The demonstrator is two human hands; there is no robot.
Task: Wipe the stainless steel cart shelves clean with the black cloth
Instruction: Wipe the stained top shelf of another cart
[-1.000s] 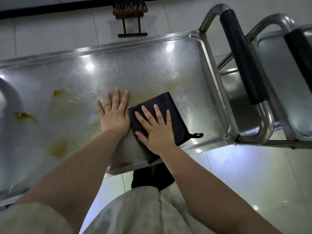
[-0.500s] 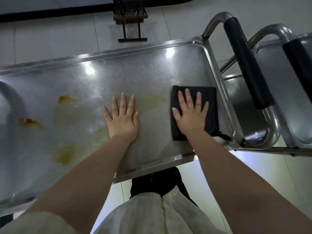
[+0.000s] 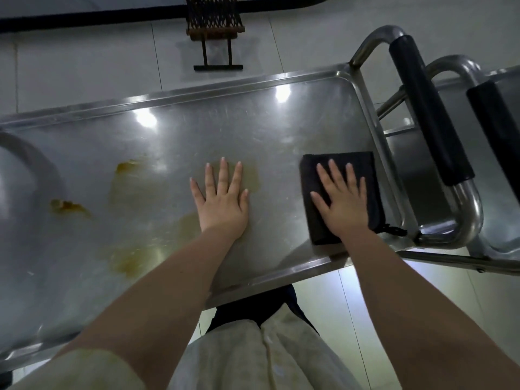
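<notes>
Head view: the stainless steel cart's top shelf [image 3: 197, 130] ran across the frame from nine o'clock to three o'clock, with a raised rim all round. The black cloth [image 3: 311, 220], folded into a flat rectangle, lay on the shelf at its three o'clock end, just beside the end rim. A small loop [image 3: 394, 229] stuck out from the cloth's corner at four o'clock.

The right hand [image 3: 344, 204] lay flat on top of the cloth, fingers straight and slightly spread, pointing to twelve o'clock; it pressed on the cloth and curled round nothing. The left hand [image 3: 222, 204] rested palm down on the bare steel near the shelf's middle, at nine o'clock from the cloth and apart from it, fingers straight and holding nothing.

Yellow-brown stains [image 3: 70, 205] marked the shelf at nine o'clock from the left hand, with fainter patches at seven o'clock from it and under its fingertips. Ceiling lights showed as bright spots on the steel towards twelve o'clock.

The cart's tubular handle with a black grip [image 3: 430, 114] rose past the shelf's three o'clock end. A second cart [image 3: 503, 130] with a like grip stood just beyond it. On the pale tiled floor [image 3: 84, 63] at twelve o'clock stood a dark woven stand [image 3: 215, 21]. At six o'clock a pale garment [image 3: 247, 353] showed between the forearms.
</notes>
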